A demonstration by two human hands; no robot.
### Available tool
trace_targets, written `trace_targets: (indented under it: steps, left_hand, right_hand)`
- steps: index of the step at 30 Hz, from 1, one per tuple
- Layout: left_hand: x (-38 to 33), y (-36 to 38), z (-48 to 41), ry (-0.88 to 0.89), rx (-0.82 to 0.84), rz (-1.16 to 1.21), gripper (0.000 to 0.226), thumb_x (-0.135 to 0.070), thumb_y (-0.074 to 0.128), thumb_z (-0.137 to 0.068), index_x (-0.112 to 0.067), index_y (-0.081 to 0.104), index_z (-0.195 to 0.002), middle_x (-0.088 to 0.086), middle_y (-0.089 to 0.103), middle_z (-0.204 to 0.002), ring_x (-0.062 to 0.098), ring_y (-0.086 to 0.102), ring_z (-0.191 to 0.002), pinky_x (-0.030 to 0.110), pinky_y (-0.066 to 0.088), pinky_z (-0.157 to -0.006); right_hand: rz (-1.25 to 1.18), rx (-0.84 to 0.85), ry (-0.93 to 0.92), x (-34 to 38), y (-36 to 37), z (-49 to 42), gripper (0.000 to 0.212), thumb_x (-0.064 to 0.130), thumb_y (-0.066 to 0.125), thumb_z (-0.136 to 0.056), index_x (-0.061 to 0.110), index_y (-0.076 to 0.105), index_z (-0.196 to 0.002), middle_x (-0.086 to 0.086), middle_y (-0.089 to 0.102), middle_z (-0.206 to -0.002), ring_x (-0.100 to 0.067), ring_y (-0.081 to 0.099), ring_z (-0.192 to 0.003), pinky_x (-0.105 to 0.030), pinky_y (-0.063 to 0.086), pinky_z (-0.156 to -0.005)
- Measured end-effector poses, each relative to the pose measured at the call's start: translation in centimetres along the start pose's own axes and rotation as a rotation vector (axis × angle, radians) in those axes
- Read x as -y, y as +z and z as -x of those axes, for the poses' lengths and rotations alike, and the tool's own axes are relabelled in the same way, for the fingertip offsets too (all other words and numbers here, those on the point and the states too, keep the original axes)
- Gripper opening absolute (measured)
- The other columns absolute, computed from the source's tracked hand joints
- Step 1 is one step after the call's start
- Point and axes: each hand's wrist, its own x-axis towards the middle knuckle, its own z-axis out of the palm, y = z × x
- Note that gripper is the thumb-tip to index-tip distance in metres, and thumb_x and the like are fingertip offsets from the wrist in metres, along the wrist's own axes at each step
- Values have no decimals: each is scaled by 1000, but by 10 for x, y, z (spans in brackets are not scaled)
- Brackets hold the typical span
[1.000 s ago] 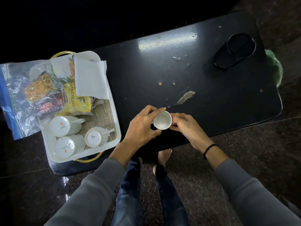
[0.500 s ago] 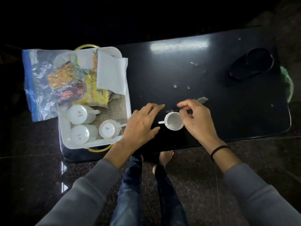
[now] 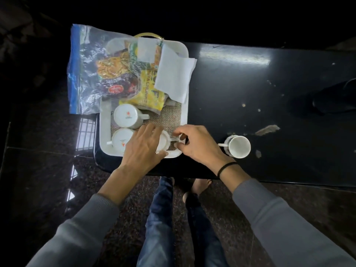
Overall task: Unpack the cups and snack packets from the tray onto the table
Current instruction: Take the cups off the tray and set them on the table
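A white tray (image 3: 105, 120) with a burlap liner sits at the table's left end. Two white cups lie upside down in it, one (image 3: 126, 115) behind the other (image 3: 120, 140). A third upturned cup (image 3: 164, 142) is at the tray's near right corner. My left hand (image 3: 143, 149) covers it, fingers and thumb around its body. My right hand (image 3: 198, 145) pinches its handle. One cup (image 3: 238, 146) stands upright on the black table (image 3: 250, 83). A yellow snack packet (image 3: 148, 93) and a zip bag (image 3: 86, 74) of snacks lie across the tray's far half.
A white napkin (image 3: 173, 74) hangs over the tray's right rim. A black object (image 3: 331, 97) lies at the table's far right. Crumbs and a scrap of paper (image 3: 267, 130) dot the tabletop. My legs and feet are below the near edge.
Both hands let go of the cup now standing on the table and moved left to the tray, closing on another upturned cup there. The view has shifted left.
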Motion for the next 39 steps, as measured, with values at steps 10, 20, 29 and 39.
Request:
trace_targets:
  steps: [10,20,29,39]
  left_hand:
    - [9,-2,-1,53,-40,177,68,-24,79,-77,-8,51,-137,10,58,-126,29,54,-115,41,53,-84]
    - [-23,-35,-28,-245,29,1228,68,-33,91,-70,-21,58,-129,2,74,-118,18,73,-106,31,58,-89]
    - [-130,-23,-50,-262,80,1452,24,-29,66,-96,-11,74,-111,13,76,-110,27,76,-98,30,62,-75]
    - [-253,30,-65,-319,340,1332,27,-38,69,-93,-14,75,-104,14,78,-103,25,77,-93,29,63,-68]
  right_hand:
    - [268,23,-173,3,-2,-6,14,8,63,-97,5,73,-106,-8,73,-102,-26,65,-99,-41,50,-86]
    - [-516,-174,110,-21,-64,25,16,25,79,-90,18,81,-104,2,81,-90,-13,78,-86,-23,61,-81]
    - [-1144,-421,392,-72,-114,83,11,3,78,-85,-2,80,-94,-16,78,-83,-17,68,-68,-18,57,-63]
    - [-1292,-653,764,-170,-138,154,7,3,73,-86,-3,76,-83,-4,70,-55,-11,61,-50,-15,52,-48]
